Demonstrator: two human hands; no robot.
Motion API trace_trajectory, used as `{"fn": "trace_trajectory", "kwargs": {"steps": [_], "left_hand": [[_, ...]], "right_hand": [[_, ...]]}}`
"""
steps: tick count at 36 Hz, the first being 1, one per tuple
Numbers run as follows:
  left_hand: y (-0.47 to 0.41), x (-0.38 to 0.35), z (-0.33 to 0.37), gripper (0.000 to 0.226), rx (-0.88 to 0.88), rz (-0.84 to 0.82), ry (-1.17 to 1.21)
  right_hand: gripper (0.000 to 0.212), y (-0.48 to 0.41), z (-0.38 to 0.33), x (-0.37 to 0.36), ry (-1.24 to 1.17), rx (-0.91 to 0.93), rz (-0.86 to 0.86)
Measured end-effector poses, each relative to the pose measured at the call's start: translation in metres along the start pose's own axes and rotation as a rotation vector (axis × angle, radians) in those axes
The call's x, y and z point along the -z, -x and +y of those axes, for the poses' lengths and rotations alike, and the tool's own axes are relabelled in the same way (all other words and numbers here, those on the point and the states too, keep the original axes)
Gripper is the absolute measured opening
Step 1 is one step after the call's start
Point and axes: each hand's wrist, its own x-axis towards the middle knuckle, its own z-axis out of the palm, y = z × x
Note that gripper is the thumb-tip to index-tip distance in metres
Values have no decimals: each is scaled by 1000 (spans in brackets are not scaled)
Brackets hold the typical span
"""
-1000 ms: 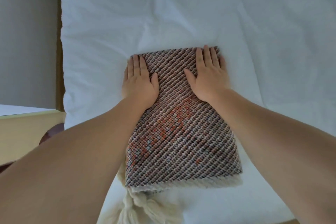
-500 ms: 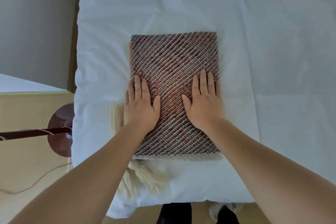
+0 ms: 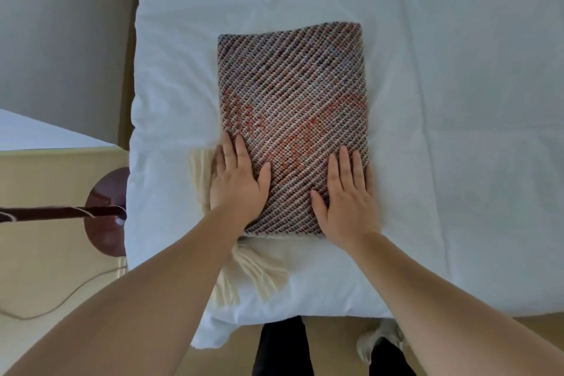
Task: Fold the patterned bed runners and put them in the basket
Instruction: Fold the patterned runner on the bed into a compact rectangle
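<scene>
A folded patterned bed runner [image 3: 291, 107], woven in brown, grey and orange diagonals, lies as a neat rectangle on the white bed [image 3: 457, 101]. Its cream fringe [image 3: 259, 265] spills out at the near edge and at the left side. My left hand [image 3: 236, 183] lies flat on the runner's near left corner, fingers straight. My right hand [image 3: 348, 195] presses flat on the near right corner. No basket is in view.
The bed's near edge runs across the bottom, with dark legs and a slippered foot [image 3: 378, 342] below it. At the left are a lamp's round brown base [image 3: 105, 210], its pole, a cable on the beige floor, and a white-topped surface [image 3: 45, 134].
Both hands slid flat along the runner from its far end toward me, to its near corners. The view tilted down, bringing the bed edge and floor into sight.
</scene>
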Motion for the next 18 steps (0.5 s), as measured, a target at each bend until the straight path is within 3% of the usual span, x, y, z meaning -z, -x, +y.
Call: {"fn": "trace_trajectory", "kwargs": {"steps": [5,9,11,13,15,18], "left_hand": [[-28,32,-7,84,148,10,322],[-72,61,-6,79,317,24,646],[-80,69,-7,84,376,-89,825],[-80,72,-10,90,423,-236,981],[-78,72,-16,82,444,-328,1102],[-77,75,-19,56,376,-304,1081]], "right_hand": [[75,-9,5,19,-273,-60,73],[74,-52,16,52,-651,-341,156],[63,-70,17,64,-795,-419,161],[55,-82,18,69,-920,-493,119],[53,-87,19,69,-1067,-569,36],[47,-88,21,74,-1210,-622,-102]]}}
